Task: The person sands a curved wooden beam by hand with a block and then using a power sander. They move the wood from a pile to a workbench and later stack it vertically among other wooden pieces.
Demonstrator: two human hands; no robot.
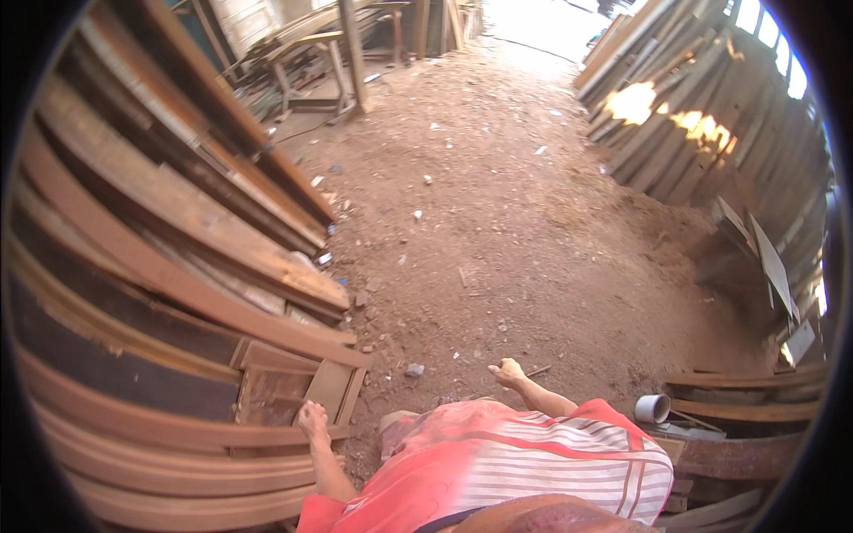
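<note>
My left hand (313, 418) hangs low beside the wooden frames leaning on the left. Its fingers look curled in, and nothing shows in them. It appears in front of a brown panelled wooden door or frame (330, 391); whether it touches the wood I cannot tell. Over the dirt ground, my right hand (508, 373) is held out ahead of my body, its fingers loosely closed with no object visible. A thin stick (538, 370) lies on the ground just beyond the right wrist.
Long planks and frames (191, 222) lean along the left. A wooden trestle (311, 75) stands beyond them by a post (352, 53). Upright boards (693, 115) line the right side. A white pipe piece (652, 409) sits near stacked wood on my right. Small litter dots the dirt ground (462, 195).
</note>
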